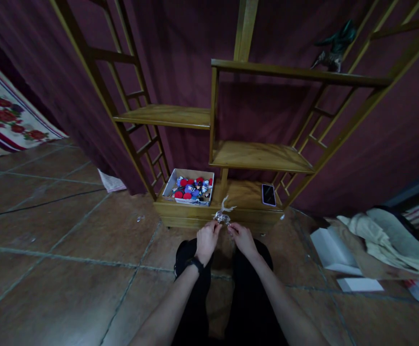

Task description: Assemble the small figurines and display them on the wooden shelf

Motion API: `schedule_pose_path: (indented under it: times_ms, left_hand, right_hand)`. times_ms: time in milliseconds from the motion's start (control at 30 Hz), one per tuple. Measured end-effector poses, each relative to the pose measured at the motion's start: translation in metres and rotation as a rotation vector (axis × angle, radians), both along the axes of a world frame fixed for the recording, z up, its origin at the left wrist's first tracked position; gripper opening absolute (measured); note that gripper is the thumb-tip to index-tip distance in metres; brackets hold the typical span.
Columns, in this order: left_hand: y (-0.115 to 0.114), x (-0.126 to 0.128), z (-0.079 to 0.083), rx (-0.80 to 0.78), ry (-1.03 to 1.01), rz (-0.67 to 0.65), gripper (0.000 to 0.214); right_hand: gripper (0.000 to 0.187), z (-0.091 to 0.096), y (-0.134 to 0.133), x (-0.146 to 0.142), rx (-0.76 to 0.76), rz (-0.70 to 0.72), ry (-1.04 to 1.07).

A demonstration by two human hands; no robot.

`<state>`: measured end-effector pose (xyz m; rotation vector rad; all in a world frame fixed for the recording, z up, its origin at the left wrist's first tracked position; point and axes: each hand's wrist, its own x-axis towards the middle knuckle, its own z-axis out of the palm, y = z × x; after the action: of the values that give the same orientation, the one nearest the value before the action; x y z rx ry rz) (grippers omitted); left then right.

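Between my two hands, in front of the low shelf, is a small shiny silvery figure (223,216) with pale antler-like prongs pointing up. Its exact kind is hard to make out at this size. My left hand (207,241), a dark band on its wrist, pinches the figure's left side. With thumb and fingers closed, my right hand (243,239) grips its lower right end. Just beyond my left hand, on the shelf, stands an open cardboard box (169,188) filled with red, purple, white and black small figures (191,188).
A wooden display shelf (245,194) stands ahead, with a phone (268,195) lying on its lowest board. A dark statuette (335,48) occupies the upper right board. White boxes (334,250) and piled cloth (386,240) are on the right. A dark cable (51,201) crosses the tiled floor.
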<state>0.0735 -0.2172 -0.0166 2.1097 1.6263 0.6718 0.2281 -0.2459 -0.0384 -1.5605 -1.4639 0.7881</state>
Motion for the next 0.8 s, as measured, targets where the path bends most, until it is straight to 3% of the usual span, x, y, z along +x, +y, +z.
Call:
schedule_pose_path:
  times_ms: [300, 500, 800]
  left_hand:
    - [-0.008, -0.003, 0.002, 0.093, 0.09, 0.02, 0.033]
    - [-0.015, -0.004, 0.007, 0.144, 0.16, -0.054, 0.036]
    - [-0.016, -0.009, 0.002, 0.242, 0.12, -0.241, 0.036]
  right_hand:
    - [0.018, -0.009, 0.007, -0.008, 0.004, -0.034, 0.025]
    - [0.021, -0.009, 0.007, -0.008, 0.031, -0.045, 0.057]
    - [0.023, -0.006, 0.006, -0.006, 0.049, -0.085, 0.099]
